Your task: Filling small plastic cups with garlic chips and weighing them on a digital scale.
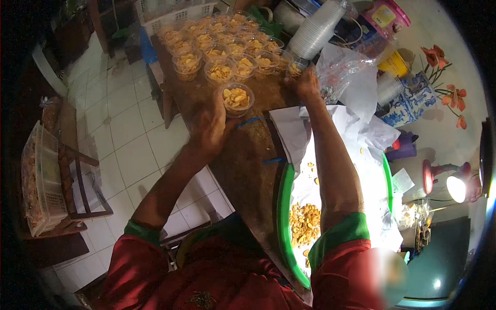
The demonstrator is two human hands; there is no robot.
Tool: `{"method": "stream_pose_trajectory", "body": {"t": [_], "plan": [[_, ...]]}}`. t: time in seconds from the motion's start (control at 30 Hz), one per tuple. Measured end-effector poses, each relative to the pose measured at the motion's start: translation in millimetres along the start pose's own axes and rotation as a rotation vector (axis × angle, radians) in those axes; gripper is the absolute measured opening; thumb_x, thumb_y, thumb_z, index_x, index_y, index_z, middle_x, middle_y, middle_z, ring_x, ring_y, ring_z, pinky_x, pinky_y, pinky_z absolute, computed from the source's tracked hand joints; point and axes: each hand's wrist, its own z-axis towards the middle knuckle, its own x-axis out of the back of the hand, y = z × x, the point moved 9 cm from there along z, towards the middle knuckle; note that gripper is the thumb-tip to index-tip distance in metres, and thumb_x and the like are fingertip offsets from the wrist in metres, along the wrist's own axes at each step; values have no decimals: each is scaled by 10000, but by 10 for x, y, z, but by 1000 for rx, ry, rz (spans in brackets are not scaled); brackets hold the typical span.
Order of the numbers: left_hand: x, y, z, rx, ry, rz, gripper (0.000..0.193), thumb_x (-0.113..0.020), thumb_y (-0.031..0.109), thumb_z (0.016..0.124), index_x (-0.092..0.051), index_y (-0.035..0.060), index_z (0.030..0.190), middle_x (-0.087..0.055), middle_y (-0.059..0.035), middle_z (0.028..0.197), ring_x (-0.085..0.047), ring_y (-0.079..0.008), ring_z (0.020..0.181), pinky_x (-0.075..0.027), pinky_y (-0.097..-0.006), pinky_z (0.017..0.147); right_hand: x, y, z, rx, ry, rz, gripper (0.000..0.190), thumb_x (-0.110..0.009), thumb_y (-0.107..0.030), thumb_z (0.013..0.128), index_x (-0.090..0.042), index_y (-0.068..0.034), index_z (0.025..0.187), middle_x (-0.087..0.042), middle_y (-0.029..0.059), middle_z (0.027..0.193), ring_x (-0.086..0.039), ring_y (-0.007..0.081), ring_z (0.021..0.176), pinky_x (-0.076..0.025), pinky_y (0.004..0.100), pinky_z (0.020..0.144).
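My left hand (pixel 211 126) is around the side of a clear plastic cup filled with yellow chips (pixel 236 99), near the table's left edge. Farther right, my right hand (pixel 306 85) holds another clear cup of chips (pixel 295 70), beside the tall slanted stack of empty clear cups (pixel 317 29). Many filled cups (pixel 219 71) stand close together on the brown table (pixel 248 151) beyond my hands. Under my right forearm lies a green-rimmed tray (pixel 286 232) lined with white paper, with loose chips (pixel 304 224) on it.
Crumpled clear plastic (pixel 345 77) lies right of my right hand. A lit lamp (pixel 456 188) and a blue-and-white vase with orange flowers (pixel 410 99) are on the right. A white plastic crate (pixel 178 13) stands at the far end; another crate (pixel 50 186) rests at the left.
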Motion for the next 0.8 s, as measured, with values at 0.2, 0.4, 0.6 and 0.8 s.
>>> {"method": "stream_pose_trajectory", "body": {"t": [0.2,0.4,0.6,0.8], "plan": [[-350,-1,287,71,-203,29,765,-645,280,991,-199,-51,1516,-557,-349,1303,-597,-475,1199,-471,-531,993,686,-483,-453,381,62,104,514,-811,-229,829,-550,69,1157,-699,295,949,-691,468,935,-567,482,811],[-761,7,754,-183,-110,177,627,-557,293,1042,-280,-70,1471,-647,-284,859,-651,-432,710,-504,-557,652,1728,-509,-1240,482,78,105,364,-776,-141,848,-681,1,1170,-722,229,898,-728,348,824,-579,417,746],[-1063,-287,1110,-160,-200,280,523,-460,129,1053,-288,-70,1505,-615,-360,935,-625,-469,896,-473,-595,835,2477,674,-1659,113,-6,34,409,-763,-183,879,-677,0,1235,-769,169,1015,-752,241,968,-577,337,863],[-960,190,1002,-329,-186,606,632,-368,-75,950,-229,-31,1565,-540,-385,1333,-492,-534,1290,-403,-561,1078,2608,2299,-2315,-163,-86,-210,560,-824,-354,801,-669,-63,1254,-696,154,1022,-691,294,984,-547,423,884]]}}
